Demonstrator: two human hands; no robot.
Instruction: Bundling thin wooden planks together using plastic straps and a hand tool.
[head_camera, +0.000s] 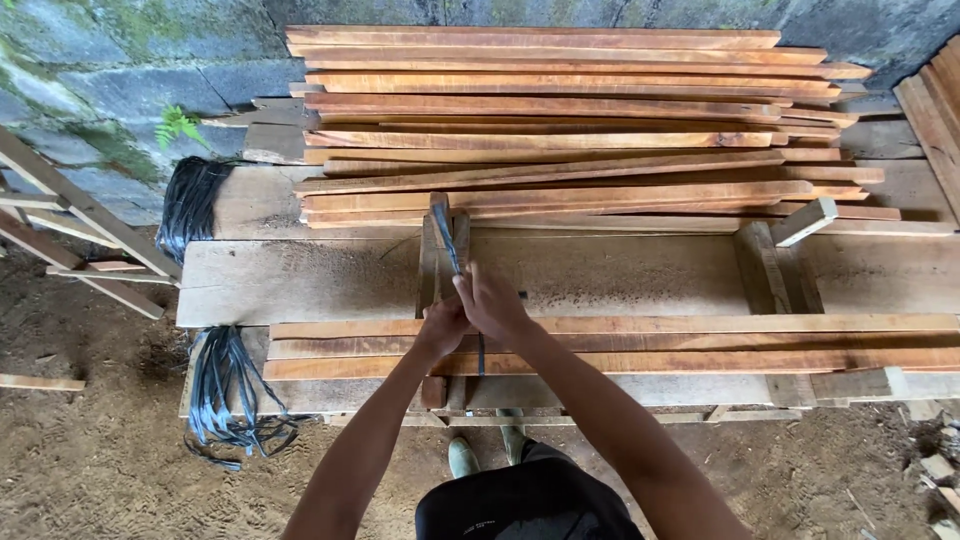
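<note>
Ahead of me a rough plank bench runs across the view, and behind it a loose stack of reddish slats leans toward a mossy stone wall. Three more slats lie lengthwise along the near edge of the bench, right under my arms. A short upright jig of wooden blocks stands on the bench, just in front of my hands. Bundles of dark strap hang off the left end of the bench over the dirt floor, and a wooden frame leans at far left. My right hand is closed around a dark strap that rises slanting over the jig, fingers pressed together on it. My left hand sits touching the right, curled shut on the same strap, whose tail hangs down across the near slats.
</note>
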